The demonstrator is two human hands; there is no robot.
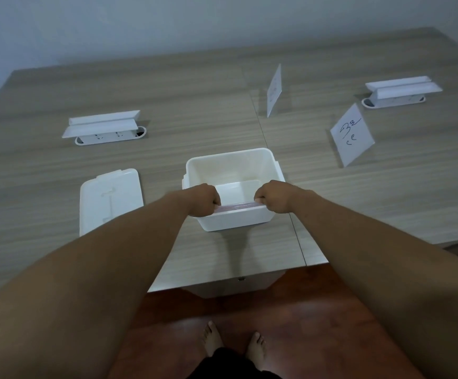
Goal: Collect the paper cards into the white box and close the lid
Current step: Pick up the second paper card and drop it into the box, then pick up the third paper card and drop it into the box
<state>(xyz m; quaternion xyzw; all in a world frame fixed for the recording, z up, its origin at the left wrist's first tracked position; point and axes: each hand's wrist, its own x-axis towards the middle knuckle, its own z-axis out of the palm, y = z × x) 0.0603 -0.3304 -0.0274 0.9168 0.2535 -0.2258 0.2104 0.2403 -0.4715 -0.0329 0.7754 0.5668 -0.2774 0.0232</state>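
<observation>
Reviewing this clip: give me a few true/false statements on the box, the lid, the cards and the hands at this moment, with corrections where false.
1. The lid sits on the white box. False: it lies flat on the table, to the box's left, and the box is open.
2. Both hands hold one stack of cards at the box's near rim. True: left hand and right hand grip its ends.
3. No cards remain on the table. False: two standing cards, one marked and one edge-on, are beyond the box to the right.
4. Two socket units with raised covers are set into the table. True: one left, one far right.
</observation>
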